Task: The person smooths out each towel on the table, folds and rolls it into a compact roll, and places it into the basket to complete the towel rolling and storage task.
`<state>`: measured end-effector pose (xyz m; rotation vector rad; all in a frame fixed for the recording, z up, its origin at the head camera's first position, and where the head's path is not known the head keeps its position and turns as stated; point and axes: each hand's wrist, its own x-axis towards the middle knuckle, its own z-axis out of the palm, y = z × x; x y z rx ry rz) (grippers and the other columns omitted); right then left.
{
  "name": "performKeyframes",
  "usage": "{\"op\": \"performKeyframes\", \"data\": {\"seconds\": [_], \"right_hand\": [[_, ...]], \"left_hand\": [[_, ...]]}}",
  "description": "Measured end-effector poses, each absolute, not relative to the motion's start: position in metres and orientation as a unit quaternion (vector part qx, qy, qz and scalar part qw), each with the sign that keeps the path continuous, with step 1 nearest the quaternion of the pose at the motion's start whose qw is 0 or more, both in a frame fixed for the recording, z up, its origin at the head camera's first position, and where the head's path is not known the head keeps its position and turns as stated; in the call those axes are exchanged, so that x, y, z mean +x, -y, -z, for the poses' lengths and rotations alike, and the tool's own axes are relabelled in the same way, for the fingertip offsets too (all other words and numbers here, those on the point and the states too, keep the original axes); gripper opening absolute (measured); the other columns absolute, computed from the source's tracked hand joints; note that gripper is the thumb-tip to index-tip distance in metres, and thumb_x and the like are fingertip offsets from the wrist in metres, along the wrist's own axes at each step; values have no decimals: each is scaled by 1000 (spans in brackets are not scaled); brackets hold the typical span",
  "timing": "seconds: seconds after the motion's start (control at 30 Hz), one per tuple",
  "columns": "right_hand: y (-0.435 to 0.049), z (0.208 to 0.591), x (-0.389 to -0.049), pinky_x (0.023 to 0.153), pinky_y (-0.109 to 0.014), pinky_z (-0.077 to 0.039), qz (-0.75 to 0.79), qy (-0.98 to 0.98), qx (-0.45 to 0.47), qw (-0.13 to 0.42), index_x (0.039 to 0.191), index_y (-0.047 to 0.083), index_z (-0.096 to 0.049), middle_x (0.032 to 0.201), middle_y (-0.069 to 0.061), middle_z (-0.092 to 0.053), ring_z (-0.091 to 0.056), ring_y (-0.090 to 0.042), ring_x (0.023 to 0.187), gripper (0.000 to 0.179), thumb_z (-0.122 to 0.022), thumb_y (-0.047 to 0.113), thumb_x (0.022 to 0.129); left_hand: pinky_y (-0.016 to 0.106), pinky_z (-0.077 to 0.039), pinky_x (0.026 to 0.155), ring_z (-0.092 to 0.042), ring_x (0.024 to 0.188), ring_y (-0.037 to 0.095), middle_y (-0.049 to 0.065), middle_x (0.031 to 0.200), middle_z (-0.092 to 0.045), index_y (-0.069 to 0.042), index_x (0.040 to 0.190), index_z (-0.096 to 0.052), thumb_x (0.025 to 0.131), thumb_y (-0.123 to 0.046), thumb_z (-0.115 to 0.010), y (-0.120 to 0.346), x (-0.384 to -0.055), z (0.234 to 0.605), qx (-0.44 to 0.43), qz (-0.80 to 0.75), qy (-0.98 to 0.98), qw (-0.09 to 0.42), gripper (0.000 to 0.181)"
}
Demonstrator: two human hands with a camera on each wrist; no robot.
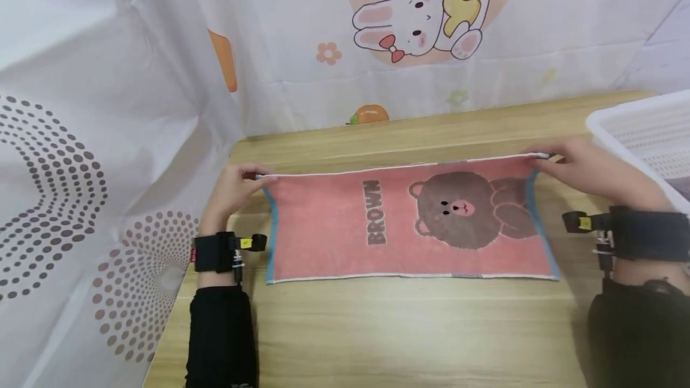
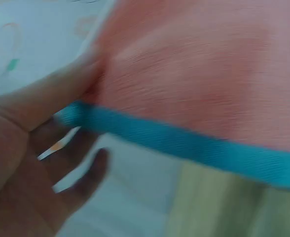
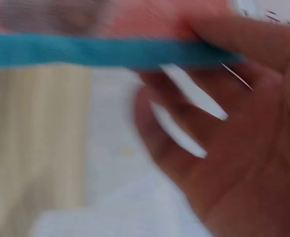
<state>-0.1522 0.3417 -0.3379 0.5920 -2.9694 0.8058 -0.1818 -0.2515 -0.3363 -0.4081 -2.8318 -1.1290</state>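
A pink towel (image 1: 323, 226) with blue end bands, a brown bear and the word BROWN is stretched out wide in the head view. My left hand (image 1: 237, 187) pinches its far left corner between thumb and fingers. At the far right corner, my right hand (image 1: 579, 166) pinches it the same way. The far edge looks lifted; whether the near edge touches the table cannot be told. Both wrist views are blurred: the blue band (image 2: 150, 131) runs from the left thumb, and another blue band (image 3: 86, 52) reaches the right fingers.
Beneath the towel is a wooden table (image 1: 409, 334). A white plastic basket (image 1: 620, 121) stands at the right, beyond the right hand. A white curtain (image 1: 291, 35) with a printed rabbit hangs behind, and a dotted white sheet (image 1: 135, 154) covers the left side.
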Motion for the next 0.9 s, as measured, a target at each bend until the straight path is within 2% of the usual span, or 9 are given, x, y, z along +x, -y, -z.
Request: {"op": "performKeyframes", "data": {"seconds": [0.07,0.13,0.17,0.3,0.47,0.53,0.67,0.8,0.9], "right_hand": [[-345,330,-145,68,-6,-39,-236,952,196,-17,110,12,-74,101,-3,-74,-55,12,83,17,-66,10,94],[-350,324,-139,70,-5,-39,-228,952,203,-38,107,15,-75,100,10,-72,-56,13,87,16,-67,12,95],[-354,323,-136,68,-6,-38,-230,949,212,-46,109,15,-75,101,13,-72,-55,13,83,17,-67,11,94],[-372,326,-127,70,-5,-37,-275,913,294,-70,111,14,-75,104,23,-69,-56,13,87,29,-65,-4,90],[-383,332,-127,81,-5,-41,-342,826,422,-150,116,9,-71,115,10,-72,-57,9,112,45,-57,-21,86],[-383,334,-130,83,-7,-42,-361,798,447,-181,118,7,-71,117,5,-72,-58,6,114,47,-54,-23,86],[-380,337,-131,80,-10,-46,-383,785,435,-220,118,7,-71,117,5,-72,-61,4,110,45,-56,-22,86],[-377,336,-127,80,-12,-49,-359,815,402,-212,119,8,-71,118,10,-71,-60,6,109,42,-66,-14,83],[-375,335,-124,78,-12,-49,-317,856,362,-191,118,11,-72,117,16,-70,-60,8,105,39,-72,-6,83]], "left_hand": [[27,-49,79,-63,91,11,6,99,-73,-12,96,-79,89,-26,-76,257,-175,326,-143,365,920,-1,16],[27,-50,82,-63,91,11,4,96,-73,-13,94,-79,88,-23,-77,263,-170,318,-159,372,914,-32,12],[27,-50,82,-64,90,12,3,94,-74,-13,92,-79,87,-22,-78,265,-167,314,-167,378,909,-49,10],[26,-52,79,-67,85,17,4,88,-75,-13,89,-79,83,-19,-81,271,-157,305,-201,391,888,-133,8],[27,-53,75,-67,80,19,2,85,-75,-17,85,-80,80,-22,-83,272,-150,298,-214,363,884,-203,8],[28,-53,74,-68,80,18,1,85,-75,-19,84,-80,79,-23,-84,271,-149,297,-221,352,882,-223,8],[29,-55,75,-68,82,17,3,86,-76,-15,86,-80,80,-21,-83,269,-149,297,-229,344,869,-273,9],[28,-55,80,-70,86,17,8,92,-76,-7,94,-79,86,-20,-78,268,-150,297,-225,346,864,-288,16],[27,-54,83,-70,89,16,11,97,-76,-6,98,-78,88,-24,-77,267,-149,297,-212,343,871,-280,21]]}}
